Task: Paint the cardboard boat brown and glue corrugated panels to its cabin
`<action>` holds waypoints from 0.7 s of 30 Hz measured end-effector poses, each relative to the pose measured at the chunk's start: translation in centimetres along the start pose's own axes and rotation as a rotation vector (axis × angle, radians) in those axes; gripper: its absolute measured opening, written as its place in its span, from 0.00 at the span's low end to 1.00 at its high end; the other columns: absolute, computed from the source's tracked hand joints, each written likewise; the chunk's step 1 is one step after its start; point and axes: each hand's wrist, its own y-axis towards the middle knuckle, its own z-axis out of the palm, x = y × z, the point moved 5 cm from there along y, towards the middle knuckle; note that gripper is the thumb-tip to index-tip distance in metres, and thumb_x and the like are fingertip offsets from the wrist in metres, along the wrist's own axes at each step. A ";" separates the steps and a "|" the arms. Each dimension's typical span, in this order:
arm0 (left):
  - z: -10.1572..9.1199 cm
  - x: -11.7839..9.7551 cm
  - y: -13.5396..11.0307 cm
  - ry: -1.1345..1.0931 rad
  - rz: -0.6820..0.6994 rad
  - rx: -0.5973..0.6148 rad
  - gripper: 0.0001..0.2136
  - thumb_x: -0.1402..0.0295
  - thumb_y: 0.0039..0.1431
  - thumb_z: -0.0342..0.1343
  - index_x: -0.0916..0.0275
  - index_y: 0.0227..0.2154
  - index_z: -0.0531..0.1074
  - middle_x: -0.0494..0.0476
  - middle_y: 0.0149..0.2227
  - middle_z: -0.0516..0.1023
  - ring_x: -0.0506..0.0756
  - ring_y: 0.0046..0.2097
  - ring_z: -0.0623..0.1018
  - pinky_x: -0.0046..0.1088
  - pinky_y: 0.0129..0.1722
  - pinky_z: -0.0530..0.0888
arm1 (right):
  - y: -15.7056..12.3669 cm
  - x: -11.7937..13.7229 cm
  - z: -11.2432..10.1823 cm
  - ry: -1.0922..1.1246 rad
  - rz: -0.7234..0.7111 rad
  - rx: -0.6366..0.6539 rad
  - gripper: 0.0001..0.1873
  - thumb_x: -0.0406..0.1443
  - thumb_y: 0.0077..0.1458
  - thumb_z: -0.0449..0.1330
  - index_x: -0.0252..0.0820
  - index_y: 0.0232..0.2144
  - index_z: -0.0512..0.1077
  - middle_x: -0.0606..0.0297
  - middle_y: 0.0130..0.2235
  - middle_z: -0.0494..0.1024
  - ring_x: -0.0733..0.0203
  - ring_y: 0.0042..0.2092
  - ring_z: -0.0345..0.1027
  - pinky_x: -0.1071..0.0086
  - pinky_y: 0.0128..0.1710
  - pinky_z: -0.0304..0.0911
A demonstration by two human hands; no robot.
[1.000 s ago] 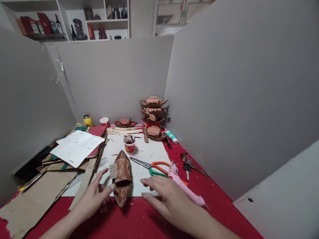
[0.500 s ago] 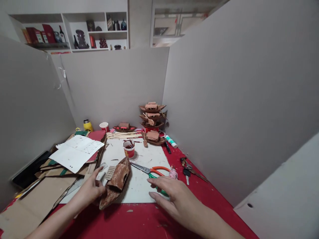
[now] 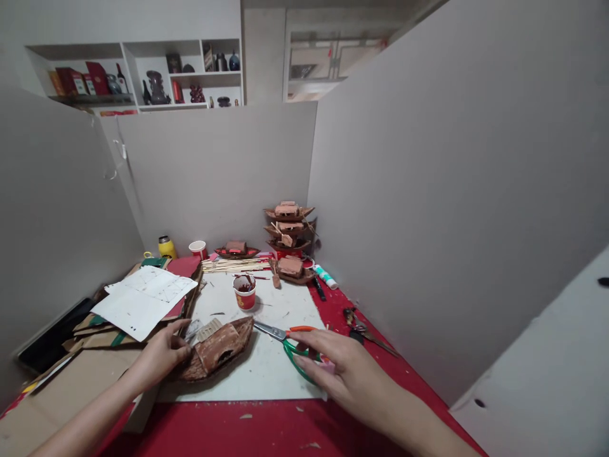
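A brown model boat point(image 3: 221, 350) with an arched roof lies slantwise on the white board point(image 3: 276, 371). My left hand point(image 3: 164, 352) is at its near left end, index finger and thumb apart; the thumb seems to touch the hull. A small ridged cardboard piece point(image 3: 209, 331) rests against the roof's far side. Scissors point(image 3: 273, 331) with orange and green handles lie right of the boat, blades towards its tip. Over their handles is my right hand point(image 3: 342, 362), thumb and fingers spread around the loops and partly hiding them.
A paper cup point(image 3: 245, 295) with dark brown stuff stands behind the boat. Further back are thin sticks point(image 3: 235, 264), stacked model boats point(image 3: 288, 228) and a glue bottle point(image 3: 325, 277). Cardboard and paper sheets point(image 3: 143, 298) pile up at left. Grey partitions point(image 3: 214, 171) enclose the table.
The boat has turned, its near end swinging left. My right hand has moved onto the scissors handles. My left hand has shifted slightly left beside the boat.
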 end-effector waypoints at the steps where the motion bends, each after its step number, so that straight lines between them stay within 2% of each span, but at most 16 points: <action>1: 0.0 -0.2 0.4 0.005 0.003 -0.005 0.34 0.63 0.43 0.58 0.70 0.56 0.63 0.50 0.26 0.77 0.54 0.27 0.74 0.29 0.28 0.66 | 0.2 0.1 -0.3 0.011 0.003 -0.013 0.16 0.38 0.62 0.54 0.40 0.48 0.74 0.54 0.45 0.80 0.54 0.45 0.75 0.62 0.44 0.70; 5: -0.4 -1.1 1.2 -0.003 0.041 -0.054 0.31 0.59 0.45 0.59 0.70 0.52 0.67 0.55 0.30 0.80 0.58 0.31 0.77 0.32 0.33 0.71 | 0.3 1.1 -0.2 0.028 -0.050 -0.073 0.14 0.39 0.62 0.55 0.40 0.46 0.74 0.55 0.41 0.81 0.54 0.42 0.75 0.62 0.42 0.70; 8: -1.6 -2.1 0.5 -0.008 0.078 -0.137 0.29 0.54 0.50 0.56 0.68 0.51 0.67 0.59 0.35 0.80 0.59 0.35 0.78 0.34 0.36 0.73 | -0.1 1.9 0.3 0.023 -0.146 -0.153 0.13 0.38 0.62 0.55 0.40 0.45 0.75 0.56 0.39 0.82 0.55 0.39 0.76 0.62 0.42 0.69; 11: -2.6 -3.6 -1.9 -0.026 0.140 -0.296 0.26 0.53 0.57 0.51 0.64 0.53 0.64 0.61 0.42 0.79 0.59 0.42 0.78 0.35 0.42 0.74 | -0.4 1.9 1.0 0.031 -0.162 -0.189 0.12 0.37 0.62 0.55 0.42 0.45 0.74 0.57 0.39 0.82 0.56 0.39 0.77 0.63 0.43 0.69; 13: -2.4 -5.2 -4.6 -0.075 0.270 -0.441 0.21 0.55 0.60 0.50 0.62 0.51 0.66 0.59 0.41 0.79 0.56 0.37 0.79 0.32 0.38 0.76 | -0.3 2.0 1.6 0.047 -0.132 -0.159 0.12 0.37 0.62 0.56 0.43 0.46 0.74 0.58 0.40 0.82 0.56 0.41 0.77 0.64 0.44 0.69; 14: -1.6 -6.0 -5.9 -0.100 0.347 -0.433 0.18 0.57 0.61 0.50 0.60 0.50 0.67 0.58 0.41 0.80 0.54 0.35 0.79 0.30 0.36 0.77 | -0.2 2.1 1.9 0.057 -0.114 -0.137 0.12 0.37 0.61 0.56 0.44 0.46 0.74 0.58 0.41 0.82 0.56 0.42 0.77 0.65 0.45 0.69; 16: 1.2 -7.8 -8.5 -0.048 0.556 -0.332 0.14 0.65 0.65 0.48 0.55 0.51 0.67 0.55 0.40 0.81 0.50 0.30 0.79 0.24 0.31 0.77 | 0.1 2.4 2.5 0.082 -0.086 -0.083 0.12 0.36 0.60 0.57 0.44 0.46 0.74 0.60 0.41 0.82 0.57 0.42 0.77 0.65 0.46 0.69; 18: 4.6 -9.4 -11.1 0.094 0.909 -0.216 0.15 0.68 0.67 0.43 0.55 0.54 0.65 0.53 0.33 0.82 0.47 0.25 0.79 0.18 0.27 0.76 | 0.3 2.7 2.9 0.106 -0.076 -0.047 0.11 0.35 0.59 0.58 0.44 0.45 0.75 0.61 0.40 0.82 0.59 0.41 0.77 0.66 0.45 0.69; 19: 6.2 -9.8 -12.3 0.194 1.093 -0.184 0.16 0.66 0.67 0.42 0.58 0.55 0.64 0.55 0.32 0.82 0.47 0.23 0.78 0.17 0.23 0.74 | 0.3 2.6 3.1 0.114 -0.075 -0.045 0.11 0.35 0.59 0.58 0.43 0.44 0.75 0.61 0.40 0.82 0.59 0.41 0.77 0.67 0.45 0.69; 20: 8.2 -9.8 -13.3 0.356 1.257 -0.103 0.18 0.64 0.67 0.43 0.61 0.56 0.63 0.61 0.37 0.83 0.49 0.24 0.79 0.20 0.24 0.76 | 0.4 2.4 3.1 0.119 -0.075 -0.051 0.11 0.35 0.59 0.58 0.43 0.44 0.75 0.61 0.40 0.82 0.59 0.41 0.77 0.67 0.45 0.69; 21: 9.5 -9.5 -13.6 0.490 1.319 -0.110 0.16 0.66 0.67 0.43 0.62 0.55 0.64 0.63 0.40 0.83 0.50 0.23 0.79 0.21 0.22 0.75 | 0.4 2.1 3.2 0.122 -0.076 -0.061 0.11 0.35 0.60 0.58 0.44 0.45 0.75 0.61 0.41 0.82 0.59 0.41 0.76 0.67 0.44 0.69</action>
